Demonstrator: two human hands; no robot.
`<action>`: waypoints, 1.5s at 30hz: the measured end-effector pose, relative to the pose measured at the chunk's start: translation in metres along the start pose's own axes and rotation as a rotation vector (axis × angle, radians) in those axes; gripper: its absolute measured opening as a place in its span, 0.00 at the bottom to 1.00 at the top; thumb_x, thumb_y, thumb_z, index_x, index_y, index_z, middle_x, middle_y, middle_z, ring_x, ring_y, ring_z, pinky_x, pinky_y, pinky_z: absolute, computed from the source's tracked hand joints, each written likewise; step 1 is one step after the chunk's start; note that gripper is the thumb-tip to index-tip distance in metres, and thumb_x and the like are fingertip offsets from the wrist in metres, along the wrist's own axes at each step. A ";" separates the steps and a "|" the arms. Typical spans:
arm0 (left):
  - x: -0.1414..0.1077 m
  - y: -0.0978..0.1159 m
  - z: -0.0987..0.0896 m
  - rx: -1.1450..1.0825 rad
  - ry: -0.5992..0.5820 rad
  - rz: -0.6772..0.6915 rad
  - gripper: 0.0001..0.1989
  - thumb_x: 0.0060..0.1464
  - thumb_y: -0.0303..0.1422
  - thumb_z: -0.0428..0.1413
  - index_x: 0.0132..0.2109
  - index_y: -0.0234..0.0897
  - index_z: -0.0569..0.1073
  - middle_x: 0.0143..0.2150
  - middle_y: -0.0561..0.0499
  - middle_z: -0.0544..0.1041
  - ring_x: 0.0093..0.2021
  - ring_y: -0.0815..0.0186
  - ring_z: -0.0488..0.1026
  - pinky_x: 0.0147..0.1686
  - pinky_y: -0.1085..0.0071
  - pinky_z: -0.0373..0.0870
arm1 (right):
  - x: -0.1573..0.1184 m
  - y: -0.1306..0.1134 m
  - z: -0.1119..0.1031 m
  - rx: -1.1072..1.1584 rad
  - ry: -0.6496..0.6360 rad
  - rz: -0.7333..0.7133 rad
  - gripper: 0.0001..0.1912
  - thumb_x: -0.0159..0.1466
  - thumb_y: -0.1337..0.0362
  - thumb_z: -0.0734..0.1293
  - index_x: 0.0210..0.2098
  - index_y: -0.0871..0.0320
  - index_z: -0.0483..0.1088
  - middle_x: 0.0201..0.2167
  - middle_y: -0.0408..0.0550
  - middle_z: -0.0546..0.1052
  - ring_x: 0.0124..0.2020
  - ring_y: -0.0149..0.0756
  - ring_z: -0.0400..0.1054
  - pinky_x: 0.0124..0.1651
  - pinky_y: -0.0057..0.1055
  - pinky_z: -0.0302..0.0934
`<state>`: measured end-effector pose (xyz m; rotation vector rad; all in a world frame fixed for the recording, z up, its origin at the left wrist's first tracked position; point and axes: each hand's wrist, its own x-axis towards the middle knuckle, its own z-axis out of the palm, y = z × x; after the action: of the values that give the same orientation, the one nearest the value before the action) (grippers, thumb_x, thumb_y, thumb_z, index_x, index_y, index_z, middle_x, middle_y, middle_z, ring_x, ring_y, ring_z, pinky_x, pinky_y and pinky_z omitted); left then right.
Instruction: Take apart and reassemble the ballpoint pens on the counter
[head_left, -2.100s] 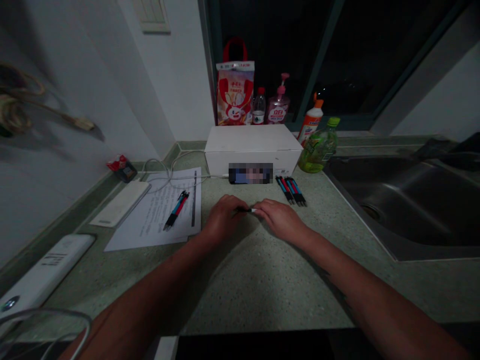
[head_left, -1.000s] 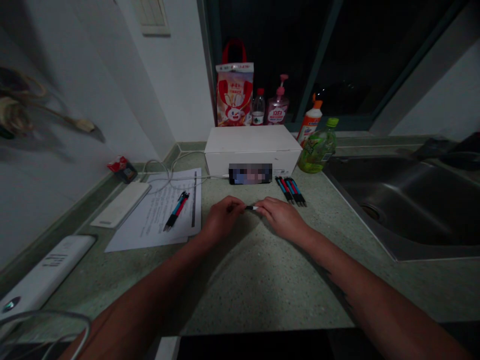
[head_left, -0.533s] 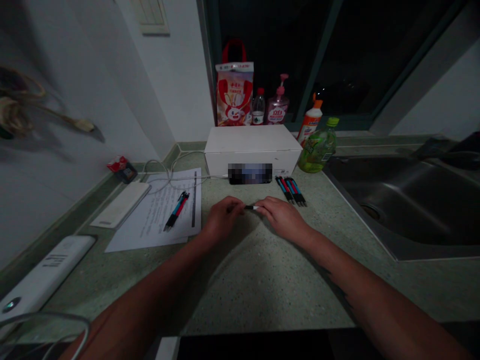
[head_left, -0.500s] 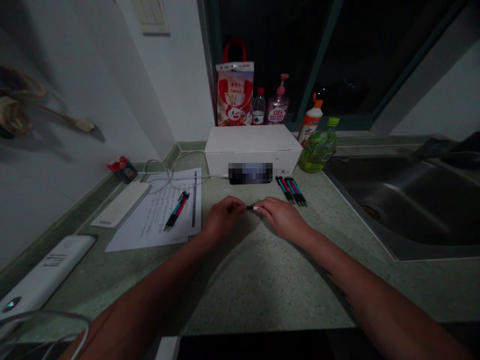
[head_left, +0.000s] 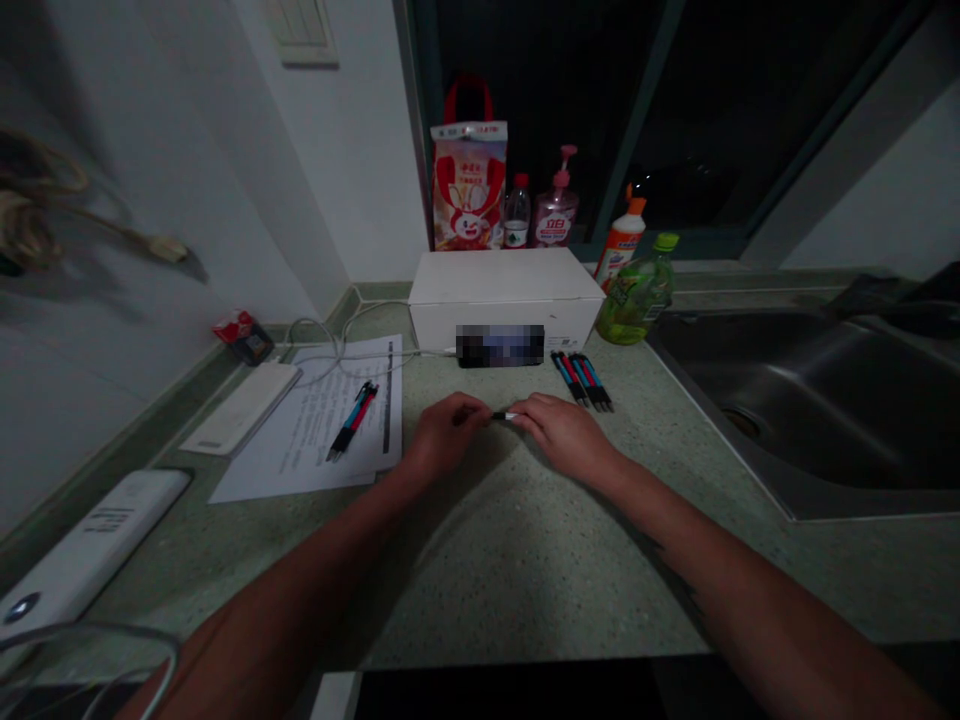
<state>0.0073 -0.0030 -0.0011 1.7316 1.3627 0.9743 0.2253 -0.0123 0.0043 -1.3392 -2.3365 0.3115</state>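
Observation:
Over the middle of the counter, my left hand (head_left: 448, 432) and my right hand (head_left: 561, 428) pinch the two ends of one small pen (head_left: 502, 415). Its visible middle is black towards the left and whitish towards the right; fingers hide the rest. Just beyond my right hand lies a row of several pens (head_left: 582, 381) in blue, red and black. Left of my left hand, a blue pen (head_left: 354, 412) and a red pen (head_left: 363, 414) with black grips rest side by side on a printed sheet (head_left: 307, 440).
Behind my hands a phone (head_left: 500, 346) leans against a white box (head_left: 506, 280). A green bottle (head_left: 637, 297) stands beside the box, and a steel sink (head_left: 832, 400) is at the right. A white power bank (head_left: 244, 408), cables and a long white device (head_left: 105, 540) lie left.
Both hands keep their grip on the pen in nearly the same place. The whole view has shifted very slightly.

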 end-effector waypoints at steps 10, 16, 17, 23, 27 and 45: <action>-0.001 0.001 -0.002 0.095 0.024 0.093 0.03 0.56 0.29 0.62 0.38 0.41 0.80 0.37 0.51 0.83 0.39 0.60 0.78 0.44 0.62 0.76 | 0.000 0.000 -0.001 0.065 -0.008 0.015 0.14 0.76 0.61 0.61 0.47 0.55 0.79 0.42 0.52 0.81 0.44 0.42 0.76 0.46 0.37 0.66; -0.002 0.001 -0.003 0.183 0.051 0.191 0.04 0.57 0.28 0.62 0.38 0.41 0.81 0.38 0.49 0.81 0.41 0.59 0.78 0.46 0.61 0.75 | -0.001 0.001 -0.003 0.152 -0.020 0.034 0.12 0.75 0.62 0.63 0.47 0.55 0.79 0.44 0.51 0.83 0.44 0.42 0.76 0.47 0.37 0.67; -0.002 0.001 -0.002 0.177 0.066 0.178 0.04 0.57 0.28 0.61 0.39 0.40 0.81 0.38 0.49 0.81 0.40 0.60 0.77 0.46 0.61 0.75 | -0.001 0.002 -0.003 0.166 -0.011 0.048 0.12 0.74 0.62 0.63 0.47 0.54 0.79 0.44 0.51 0.83 0.45 0.42 0.77 0.48 0.38 0.67; -0.001 0.004 -0.003 0.102 0.155 0.095 0.03 0.58 0.30 0.60 0.40 0.40 0.78 0.40 0.50 0.81 0.41 0.61 0.77 0.48 0.62 0.74 | 0.003 0.018 -0.001 0.509 0.204 0.190 0.11 0.69 0.58 0.68 0.46 0.55 0.78 0.38 0.49 0.82 0.38 0.40 0.76 0.42 0.38 0.70; -0.005 0.007 -0.002 0.010 0.070 0.121 0.02 0.57 0.30 0.60 0.38 0.39 0.74 0.36 0.53 0.79 0.39 0.63 0.76 0.45 0.65 0.73 | 0.009 0.024 0.001 0.872 0.316 0.300 0.16 0.63 0.52 0.74 0.45 0.53 0.74 0.30 0.44 0.80 0.30 0.38 0.75 0.34 0.37 0.72; -0.021 0.006 0.017 -0.099 -0.333 0.144 0.03 0.56 0.30 0.58 0.36 0.39 0.71 0.32 0.52 0.75 0.33 0.63 0.72 0.36 0.67 0.70 | 0.010 0.010 0.014 1.084 0.340 0.290 0.31 0.62 0.51 0.74 0.61 0.52 0.69 0.33 0.44 0.81 0.32 0.38 0.78 0.31 0.34 0.74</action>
<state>0.0220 -0.0257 -0.0062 1.8387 0.9737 0.7720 0.2219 0.0021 -0.0101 -1.0102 -1.2897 1.1297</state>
